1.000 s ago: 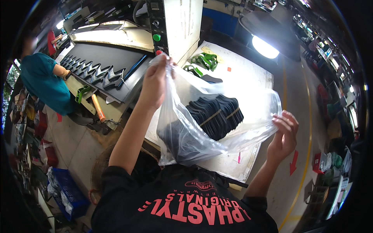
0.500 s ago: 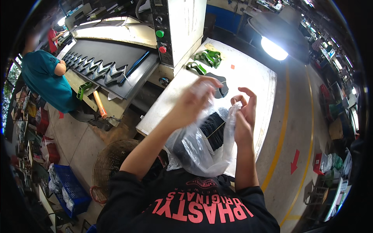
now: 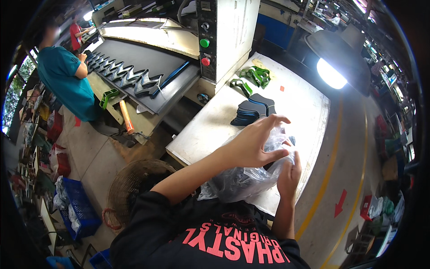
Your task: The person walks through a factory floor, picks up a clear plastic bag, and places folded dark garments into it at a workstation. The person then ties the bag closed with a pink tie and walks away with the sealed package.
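Closer now: splayed left hand (image 3: 259,142), curled right hand (image 3: 289,175), hold on plastic bag (image 3: 244,183) unclear, red-lettered shirt (image 3: 228,242)

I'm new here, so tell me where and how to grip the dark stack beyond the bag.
Probably the left end of the dark stack, from the left: its layered edges show there, while the left hand seems close to its near side. Squeeze the layers together.

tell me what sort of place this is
Probably a factory workshop: a machine control panel with green and red push buttons, a stack of dark flat pieces on a white worktable, and yellow floor lines.
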### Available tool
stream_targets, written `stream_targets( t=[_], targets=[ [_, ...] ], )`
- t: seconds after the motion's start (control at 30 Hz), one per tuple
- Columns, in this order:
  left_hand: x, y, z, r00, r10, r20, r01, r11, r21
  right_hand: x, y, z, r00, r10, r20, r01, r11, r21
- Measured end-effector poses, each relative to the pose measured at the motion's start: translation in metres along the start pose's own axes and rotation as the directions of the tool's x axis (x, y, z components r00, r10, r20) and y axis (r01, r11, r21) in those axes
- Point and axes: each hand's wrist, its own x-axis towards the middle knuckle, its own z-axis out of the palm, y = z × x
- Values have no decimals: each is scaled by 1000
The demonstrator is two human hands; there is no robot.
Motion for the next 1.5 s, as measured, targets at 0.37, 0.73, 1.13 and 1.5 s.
stream_targets(
  t=[0.37,0.73,1.13,1.5],
  targets=[
    [0,-39,13,974,-226,-4,92,410,-907,13,17,-5,989,134,-64,-29,594,804],
    [-1,-3,31,994,-45,104,34,994,106,26,21,-17,880,93,466,-154,984,95],
    [-25,8,36,969,169,182,-183,981,69,14,12,3,975,197,-102,-147,918,368],
    [-25,-3,16,986,-22,163,92,895,-436,7,12,-5,921,-377,95,387,912,-133]
  ],
)
